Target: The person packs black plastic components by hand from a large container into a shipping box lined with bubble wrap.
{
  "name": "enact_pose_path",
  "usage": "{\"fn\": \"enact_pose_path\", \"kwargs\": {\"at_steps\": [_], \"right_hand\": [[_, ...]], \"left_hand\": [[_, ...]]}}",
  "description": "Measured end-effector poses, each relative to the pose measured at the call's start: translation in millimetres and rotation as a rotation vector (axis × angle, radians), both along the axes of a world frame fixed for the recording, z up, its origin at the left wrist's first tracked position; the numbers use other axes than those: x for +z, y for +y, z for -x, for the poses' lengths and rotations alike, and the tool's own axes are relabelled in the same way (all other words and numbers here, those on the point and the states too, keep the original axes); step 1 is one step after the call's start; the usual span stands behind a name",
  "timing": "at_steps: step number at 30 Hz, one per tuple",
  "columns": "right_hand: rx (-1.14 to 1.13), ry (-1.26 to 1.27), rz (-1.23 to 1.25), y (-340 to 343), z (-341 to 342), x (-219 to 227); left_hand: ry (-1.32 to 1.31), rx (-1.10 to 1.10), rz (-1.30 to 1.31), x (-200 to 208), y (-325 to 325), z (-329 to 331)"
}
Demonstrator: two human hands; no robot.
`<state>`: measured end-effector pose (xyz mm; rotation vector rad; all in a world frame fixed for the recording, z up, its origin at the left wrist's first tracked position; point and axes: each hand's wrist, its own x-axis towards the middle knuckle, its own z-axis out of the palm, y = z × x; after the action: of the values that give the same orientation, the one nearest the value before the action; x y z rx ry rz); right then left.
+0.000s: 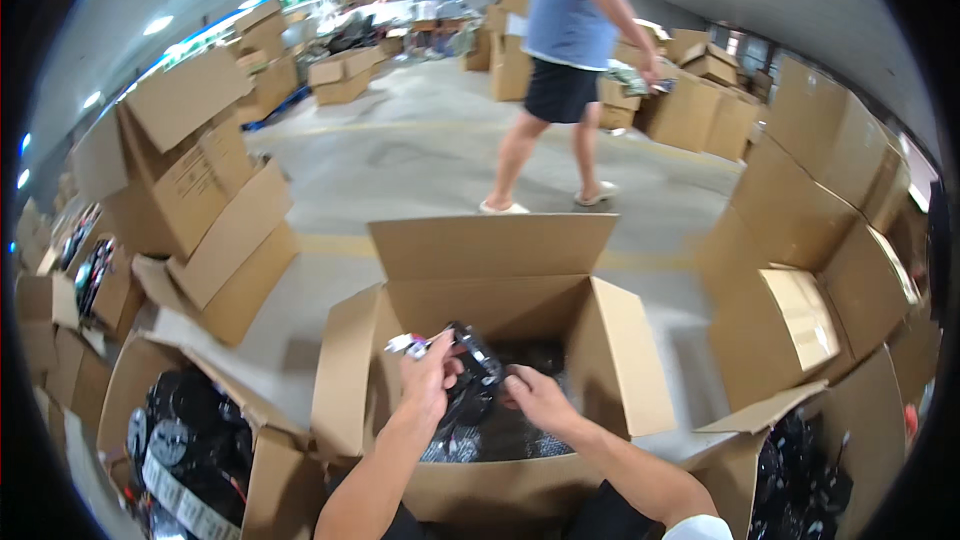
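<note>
An open cardboard box [480,240] stands in front of me, with its flaps folded outward. Over it my left hand [428,378] is closed around a shiny black plastic part [476,355], whose exact kind I cannot make out. A small white piece, perhaps a connector with wires [408,344], sticks out beside the left thumb. My right hand [538,398] is closed too, its fingertips pinching at the right side of the same black part. Below the hands, clear bubble wrap [500,443] and more dark items lie in the box, partly in shadow.
At my left an open box holds black round parts [185,410]; another at my right holds dark parts [800,475]. Tall cartons [800,190] stand at the right and stacked open boxes [190,190] at the left. A person in a blue shirt [575,15] walks beyond.
</note>
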<state>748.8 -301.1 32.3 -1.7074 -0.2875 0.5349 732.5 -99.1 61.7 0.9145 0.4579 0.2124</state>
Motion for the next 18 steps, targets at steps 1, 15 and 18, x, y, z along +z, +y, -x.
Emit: {"fn": "enact_pose_path", "kwargs": {"at_steps": [1,15,18], "right_hand": [[-0.002,0.181,-0.1,-0.7,-0.4,7.8],[-0.065,0.57,-0.73,-15.0,-9.9,21.3],[-0.197,0.581,-0.789,-14.1,-2.6,38.1]], "left_hand": [[-0.007,-0.014,-0.005,1.3,-0.7,0.8],[-0.254,-0.525,-0.028,9.3,-24.8,27.8],[-0.243,-0.602,-0.032,10.2,-24.7,30.4]]}}
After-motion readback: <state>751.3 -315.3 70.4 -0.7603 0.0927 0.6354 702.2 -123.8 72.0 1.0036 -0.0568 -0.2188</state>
